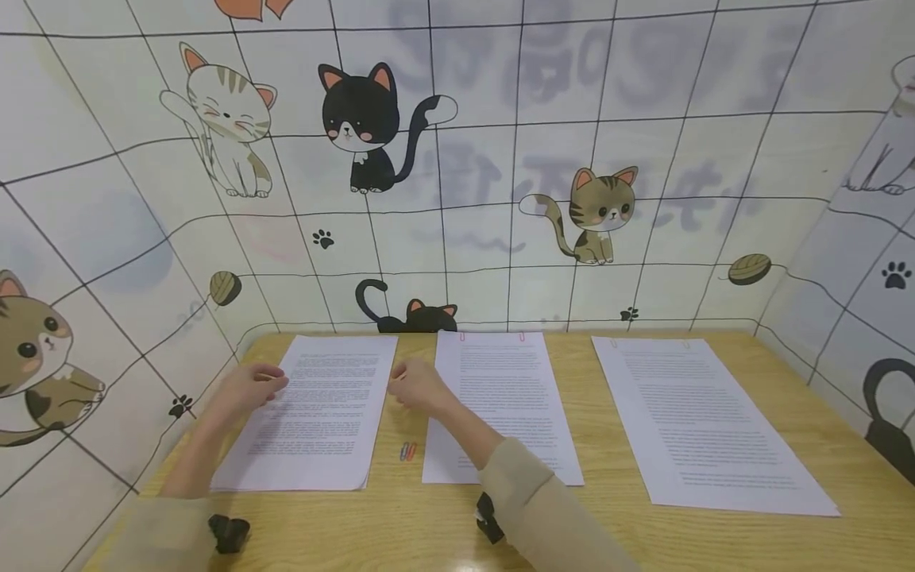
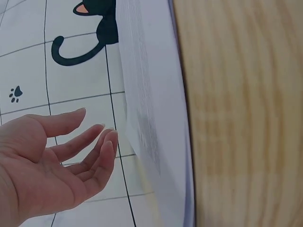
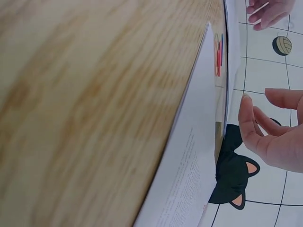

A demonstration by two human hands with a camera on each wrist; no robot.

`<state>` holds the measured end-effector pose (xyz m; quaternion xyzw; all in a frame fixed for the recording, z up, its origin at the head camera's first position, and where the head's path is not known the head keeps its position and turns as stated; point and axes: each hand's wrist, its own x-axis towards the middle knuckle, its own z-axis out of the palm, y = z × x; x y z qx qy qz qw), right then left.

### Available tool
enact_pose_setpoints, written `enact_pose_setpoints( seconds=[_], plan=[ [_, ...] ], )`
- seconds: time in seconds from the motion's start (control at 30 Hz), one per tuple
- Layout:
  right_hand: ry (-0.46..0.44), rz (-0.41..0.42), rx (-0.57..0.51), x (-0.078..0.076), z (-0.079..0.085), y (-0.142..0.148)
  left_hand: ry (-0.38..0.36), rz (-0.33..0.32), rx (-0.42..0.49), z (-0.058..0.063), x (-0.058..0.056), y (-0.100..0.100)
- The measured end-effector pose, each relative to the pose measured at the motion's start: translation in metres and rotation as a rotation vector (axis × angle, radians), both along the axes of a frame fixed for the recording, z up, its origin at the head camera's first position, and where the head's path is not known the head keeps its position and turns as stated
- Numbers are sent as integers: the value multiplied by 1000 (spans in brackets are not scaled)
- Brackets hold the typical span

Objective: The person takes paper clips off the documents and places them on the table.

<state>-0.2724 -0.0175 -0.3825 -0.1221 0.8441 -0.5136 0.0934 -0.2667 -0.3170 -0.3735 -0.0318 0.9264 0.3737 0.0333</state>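
A wall (image 1: 486,294) printed with cats and grid lines is met by the back edge of a wooden table (image 1: 589,397). Toward the table's left edge lies a left paper stack (image 1: 314,409); how many sheets it has cannot be told. The stack is flanked by the left hand (image 1: 250,389) and the right hand (image 1: 418,385), held well apart, each with thumb parted from loosely bent fingers. Between this stack and a middle paper stack (image 1: 493,381), nearer the table's front edge, are laid blue and red paper clips (image 1: 407,451). Toward the table's right edge, a right paper stack (image 1: 708,429) is fastened with yellowish clips (image 1: 686,345).
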Motion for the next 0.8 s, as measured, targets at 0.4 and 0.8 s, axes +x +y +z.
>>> enact_pose_setpoints(
  seconds=[0.4, 0.8],
  plan=[
    [49, 14, -39, 7, 13, 12, 58, -75, 80, 9, 7, 37],
    [103, 7, -68, 9, 25, 38, 108, -118, 117, 11, 10, 71]
  ],
)
